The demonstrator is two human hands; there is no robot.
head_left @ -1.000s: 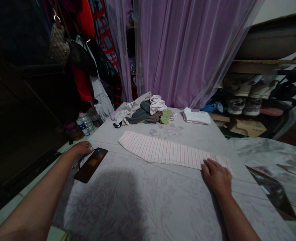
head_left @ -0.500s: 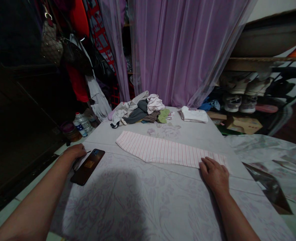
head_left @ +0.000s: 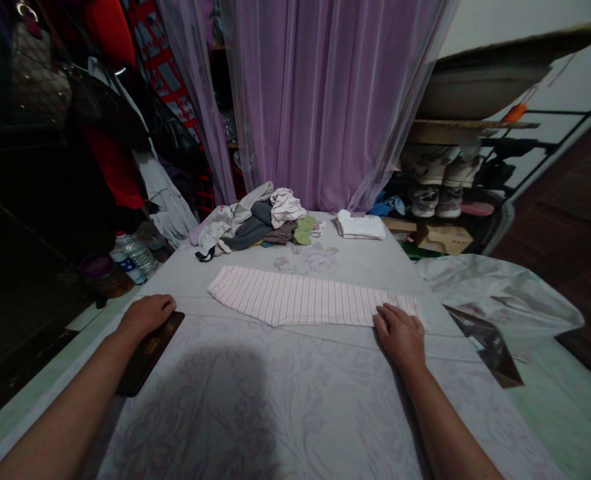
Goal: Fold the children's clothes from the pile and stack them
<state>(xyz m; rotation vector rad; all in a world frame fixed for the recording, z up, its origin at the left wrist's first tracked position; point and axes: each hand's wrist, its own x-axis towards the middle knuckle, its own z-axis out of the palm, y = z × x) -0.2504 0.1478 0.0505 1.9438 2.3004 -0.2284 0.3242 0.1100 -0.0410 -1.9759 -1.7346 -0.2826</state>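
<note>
Striped pink-and-white child's trousers (head_left: 295, 299), folded lengthwise, lie flat across the bed-like surface. On their right end rests my right hand (head_left: 400, 333), palm down, fingers stretched out over the cloth. At the left edge my left hand (head_left: 148, 313) has its fingers curled beside and over the top end of a dark phone (head_left: 148, 353). Whether those fingers hold anything is hidden. Behind the trousers sits a heap of crumpled clothes (head_left: 250, 223), grey, brown, green and striped. A folded white garment (head_left: 360, 225) lies at the back right.
A pale flowered sheet (head_left: 315, 393) covers the surface. Purple curtains (head_left: 305, 100) hang behind it. Plastic bottles (head_left: 138, 255) and a jar stand beyond the left edge. To the right are a shoe rack (head_left: 445, 180), a cardboard box (head_left: 445, 238) and plastic sheeting (head_left: 505, 287).
The view has turned to the right, so most things sit further left. My left hand has moved over the phone's top end. My right hand stays on the trousers.
</note>
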